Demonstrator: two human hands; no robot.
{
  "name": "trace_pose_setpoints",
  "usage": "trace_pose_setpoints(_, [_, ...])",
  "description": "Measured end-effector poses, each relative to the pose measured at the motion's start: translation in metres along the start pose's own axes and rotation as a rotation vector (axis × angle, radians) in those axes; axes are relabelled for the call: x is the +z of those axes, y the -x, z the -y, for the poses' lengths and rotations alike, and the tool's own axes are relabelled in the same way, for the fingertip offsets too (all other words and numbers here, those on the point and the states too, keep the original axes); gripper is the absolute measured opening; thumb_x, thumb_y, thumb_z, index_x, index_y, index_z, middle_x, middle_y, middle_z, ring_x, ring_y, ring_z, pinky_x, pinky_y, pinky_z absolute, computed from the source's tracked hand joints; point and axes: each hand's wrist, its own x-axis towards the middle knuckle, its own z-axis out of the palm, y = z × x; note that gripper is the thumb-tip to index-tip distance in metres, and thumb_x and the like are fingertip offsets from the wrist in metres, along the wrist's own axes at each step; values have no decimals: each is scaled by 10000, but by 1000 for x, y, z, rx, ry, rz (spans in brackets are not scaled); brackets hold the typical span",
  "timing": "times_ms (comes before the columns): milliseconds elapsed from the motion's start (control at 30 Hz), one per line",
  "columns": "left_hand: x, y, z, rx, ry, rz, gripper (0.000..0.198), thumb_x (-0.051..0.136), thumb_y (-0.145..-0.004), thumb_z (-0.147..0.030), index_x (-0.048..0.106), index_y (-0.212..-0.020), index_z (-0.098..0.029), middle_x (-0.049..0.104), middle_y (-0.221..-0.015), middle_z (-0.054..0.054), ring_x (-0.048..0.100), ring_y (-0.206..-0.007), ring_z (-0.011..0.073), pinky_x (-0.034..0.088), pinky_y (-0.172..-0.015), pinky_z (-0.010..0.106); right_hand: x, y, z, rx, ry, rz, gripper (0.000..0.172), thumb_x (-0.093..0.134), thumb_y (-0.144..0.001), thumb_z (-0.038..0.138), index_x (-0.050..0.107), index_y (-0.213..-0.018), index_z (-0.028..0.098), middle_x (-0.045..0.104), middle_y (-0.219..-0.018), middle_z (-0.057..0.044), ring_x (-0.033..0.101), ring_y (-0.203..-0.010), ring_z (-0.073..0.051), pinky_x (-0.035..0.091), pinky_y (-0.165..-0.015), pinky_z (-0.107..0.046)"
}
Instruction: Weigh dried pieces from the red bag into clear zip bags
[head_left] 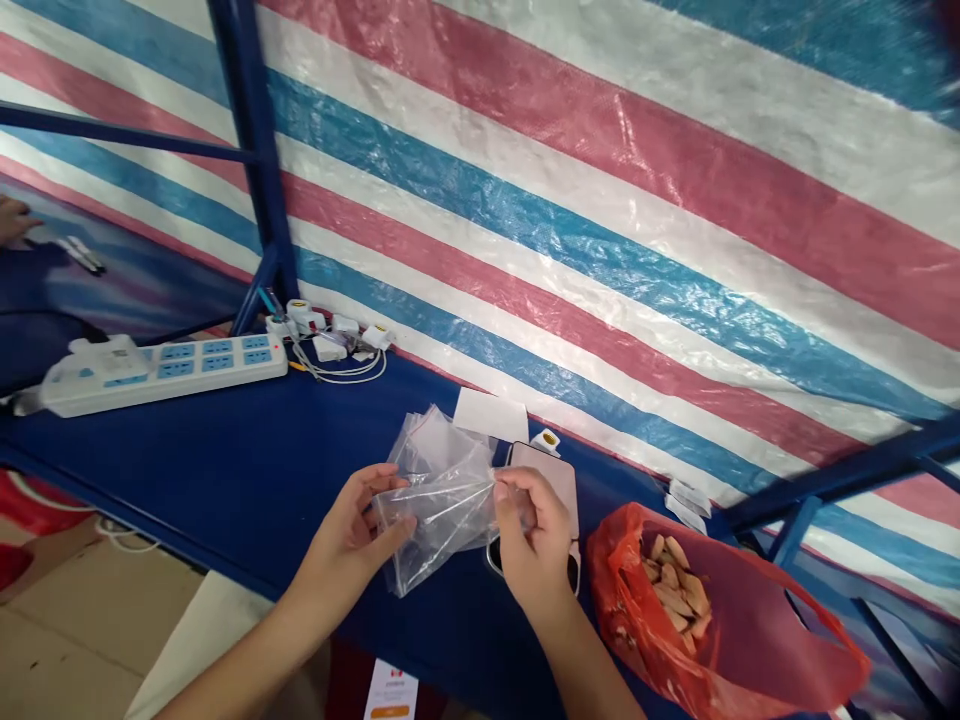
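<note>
A clear plastic bag (450, 505) is stretched between my two hands above the blue table. My right hand (534, 530) pinches its upper right edge, thumb against the fingertips. At the other side, my left hand (360, 525) has its thumb and curled fingers closed on the bag's left edge. Behind the held bag lie more clear bags (431, 440), partly overlapped by it. Beneath my right hand rests a phone in a pink case (559, 482), partly hidden by that hand. A white paper (491, 413) is at the table's back edge beside the bags.
On the right, a red plastic bag (622, 580) gapes around brown pieces (679, 590). A white power strip (217, 365) and a tangle of chargers and cables (337, 340) lie at left. A striped tarp (525, 250) rises behind the table (225, 470). Another person's hand (15, 220) shows far left.
</note>
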Motion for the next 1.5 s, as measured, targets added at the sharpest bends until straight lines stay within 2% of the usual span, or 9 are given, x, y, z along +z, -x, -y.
trace_pose_setpoints(267, [-41, -10, 14, 3, -47, -171, 621, 873, -601, -536, 625, -1106, -271, 745, -1057, 78, 713, -898, 252, 615, -755, 349, 19, -2, -26, 278, -144, 85, 340, 530, -998, 484, 672, -1087, 189, 703, -907, -66, 672, -666, -160, 537, -540, -252])
trace_pose_setpoints(367, [-42, -14, 17, 4, -23, -105, 604, 862, -633, -532, 628, -1115, -254, 740, -1048, 84, 712, -894, 242, 609, -760, 334, 12, -9, -34, 316, -200, -38, 470, 557, -976, 525, 596, -1297, 184, 714, -1076, -118, 731, -872, -222, 610, -658, -312])
trace_pose_setpoints(467, [-35, -19, 16, 31, -2, -39, 576, 852, -660, -504, 615, -1118, -247, 724, -1018, 75, 710, -886, 228, 599, -749, 317, 5, -19, -38, 360, -217, -29, 608, 612, -934, 541, 504, -1422, 194, 616, -1371, -166, 677, -1178, -283, 619, -816, -361])
trace_pose_setpoints(567, [-24, -22, 17, 47, 2, 44, 532, 819, -702, -495, 604, -1118, -241, 710, -992, 71, 695, -842, 210, 583, -718, 309, -3, -22, -34, 270, 7, -102, 617, 647, -919, 490, 489, -1446, 210, 533, -1477, -170, 605, -1294, -286, 570, -964, -406])
trace_pose_setpoints(667, [-15, -23, 18, 52, 17, 146, 495, 795, -746, -464, 598, -1143, -242, 702, -992, 71, 677, -828, 193, 568, -714, 303, -11, -17, -21, 73, 244, -246, 442, 638, -929, 421, 593, -1308, 199, 572, -1419, -169, 617, -1249, -281, 530, -1012, -439])
trace_pose_setpoints(833, [-14, -24, 15, 28, 96, 140, 491, 793, -757, -493, 605, -1132, -238, 693, -925, 50, 657, -769, 172, 568, -712, 307, -3, 0, 2, 348, 29, 182, 388, 648, -925, 483, 659, -1193, 204, 750, -1012, -82, 718, -795, -193, 582, -683, -283])
trace_pose_setpoints(1000, [-16, -22, 9, 38, 81, 72, 432, 767, -765, -566, 651, -1003, -225, 707, -848, 43, 670, -725, 181, 575, -709, 318, 10, 10, -1, 510, -85, 338, 413, 654, -906, 585, 702, -858, 178, 677, -680, -24, 599, -565, -144, 445, -488, -219])
trace_pose_setpoints(1300, [-15, -22, 7, 30, 1, -62, 444, 658, -829, -655, 675, -908, -219, 696, -791, 31, 658, -688, 183, 557, -638, 293, 16, 9, -8, 473, -148, 126, 470, 542, -967, 619, 678, -821, 194, 685, -754, -39, 637, -616, -157, 527, -582, -253])
trace_pose_setpoints(1500, [-10, -20, 9, 33, 70, -132, 432, 626, -856, -655, 613, -914, -227, 631, -729, -11, 586, -576, 149, 514, -523, 273, 23, 11, -4, 517, -266, 319, 404, 629, -923, 604, 664, -965, 203, 704, -912, -50, 685, -774, -180, 582, -696, -282])
